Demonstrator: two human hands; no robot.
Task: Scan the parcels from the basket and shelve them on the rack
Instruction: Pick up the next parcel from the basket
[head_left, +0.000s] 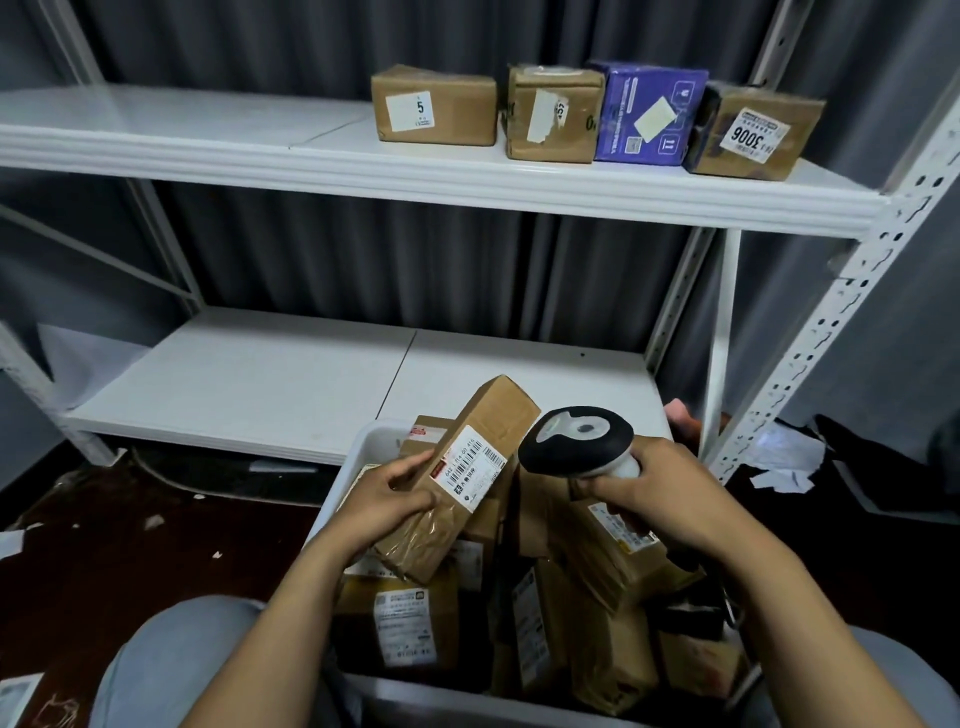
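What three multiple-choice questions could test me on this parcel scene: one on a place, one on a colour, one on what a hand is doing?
1. Where do the four shelved parcels sit?
A. on the lower shelf
B. on the upper shelf
C. on the floor

2. What colour is the one shelved parcel that is not brown?
A. red
B. green
C. purple

3. What is the right hand doing?
A. gripping the scanner
B. lying flat on the basket
C. holding a parcel

Answers:
1 B: all four stand in a row on the right part of the upper shelf.
2 C: the purple parcel stands third from the left, with brown ones on both sides.
3 A: its fingers curl round the scanner's handle, beside the long parcel that the left hand holds.
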